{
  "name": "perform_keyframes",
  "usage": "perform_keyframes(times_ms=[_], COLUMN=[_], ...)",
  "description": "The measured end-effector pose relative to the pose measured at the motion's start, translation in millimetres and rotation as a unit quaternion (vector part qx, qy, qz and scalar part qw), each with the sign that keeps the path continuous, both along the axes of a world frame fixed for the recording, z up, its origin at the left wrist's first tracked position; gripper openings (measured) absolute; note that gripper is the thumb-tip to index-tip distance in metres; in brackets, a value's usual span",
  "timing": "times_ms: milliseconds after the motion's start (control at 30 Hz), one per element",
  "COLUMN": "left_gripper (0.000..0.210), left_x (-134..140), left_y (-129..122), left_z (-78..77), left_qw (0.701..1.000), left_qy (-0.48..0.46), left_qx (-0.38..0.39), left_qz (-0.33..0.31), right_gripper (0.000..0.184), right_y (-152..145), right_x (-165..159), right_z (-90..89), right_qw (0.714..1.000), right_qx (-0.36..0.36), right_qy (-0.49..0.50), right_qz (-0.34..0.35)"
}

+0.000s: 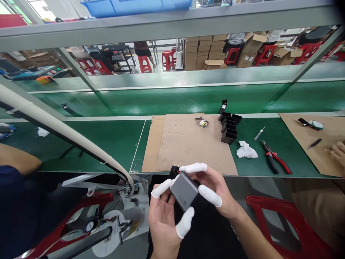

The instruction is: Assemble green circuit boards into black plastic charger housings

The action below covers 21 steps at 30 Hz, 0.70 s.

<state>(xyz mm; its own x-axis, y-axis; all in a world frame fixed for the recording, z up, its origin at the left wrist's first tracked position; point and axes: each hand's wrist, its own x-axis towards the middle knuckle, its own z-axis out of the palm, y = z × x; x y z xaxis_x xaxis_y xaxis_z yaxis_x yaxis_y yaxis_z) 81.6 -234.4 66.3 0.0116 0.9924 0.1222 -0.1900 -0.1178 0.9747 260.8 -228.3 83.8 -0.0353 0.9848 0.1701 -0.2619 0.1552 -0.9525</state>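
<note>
Between my two hands is a dark grey box-shaped casing [184, 190], tilted, in front of the bench edge. My left hand [165, 219] grips its left and lower sides with thumb and fingers. My right hand [215, 183] holds its upper and right sides. White finger cots cover several of my fingertips. A small black end piece [174, 169] with short metal pins and a bit of red wire shows at the casing's far end. Whether it is joined to the casing is hidden by my fingers.
Brown cardboard [194, 147] covers the green bench, with a small circuit board [204, 123] and a row of black open casings [229, 131] on it. To the right lie crumpled tissue [246, 150], a blade [259, 133] and red-black pliers [275, 158]. Co-workers' arms show at both sides.
</note>
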Motion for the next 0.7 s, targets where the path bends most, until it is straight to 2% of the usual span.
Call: perform_keyframes(times_ms=[67, 133, 167, 233, 300, 433, 600, 700], left_gripper=[0.078, 0.087, 0.089, 0.089, 0.091, 0.102, 0.063, 0.058], left_x=[-11, -18, -19, -19, -14, -3, -3, -8], left_y=[5, 11, 13, 16, 17, 13, 14, 14], left_z=[-2.9, -4.5, -4.9, -6.4, -9.6, -17.8, -17.6, -17.9], left_qw=[0.979, 0.929, 0.909, 0.888, 0.882, 0.905, 0.903, 0.894], left_qy=[0.144, 0.248, 0.273, 0.285, 0.285, 0.257, 0.253, 0.267], left_qx=[0.145, 0.273, 0.316, 0.36, 0.375, 0.328, 0.34, 0.35], left_qz=[0.016, 0.025, 0.02, 0.006, 0.011, 0.084, 0.075, 0.085], right_gripper=[0.056, 0.069, 0.072, 0.074, 0.069, 0.057, 0.068, 0.07], right_y=[-8, -15, -17, -18, -17, -14, -18, -21], right_x=[-1, -4, -7, -13, -19, -29, -38, -42], right_z=[-4.0, -7.7, -9.4, -12.2, -14.1, -15.6, -17.3, -18.2], right_qw=[0.998, 0.991, 0.987, 0.981, 0.979, 0.979, 0.984, 0.98], right_qx=[-0.016, -0.041, -0.048, -0.05, -0.037, -0.014, -0.019, -0.015], right_qy=[-0.055, -0.116, -0.136, -0.146, -0.129, -0.071, -0.044, -0.049], right_qz=[-0.016, -0.052, -0.075, -0.12, -0.154, -0.19, -0.174, -0.19])
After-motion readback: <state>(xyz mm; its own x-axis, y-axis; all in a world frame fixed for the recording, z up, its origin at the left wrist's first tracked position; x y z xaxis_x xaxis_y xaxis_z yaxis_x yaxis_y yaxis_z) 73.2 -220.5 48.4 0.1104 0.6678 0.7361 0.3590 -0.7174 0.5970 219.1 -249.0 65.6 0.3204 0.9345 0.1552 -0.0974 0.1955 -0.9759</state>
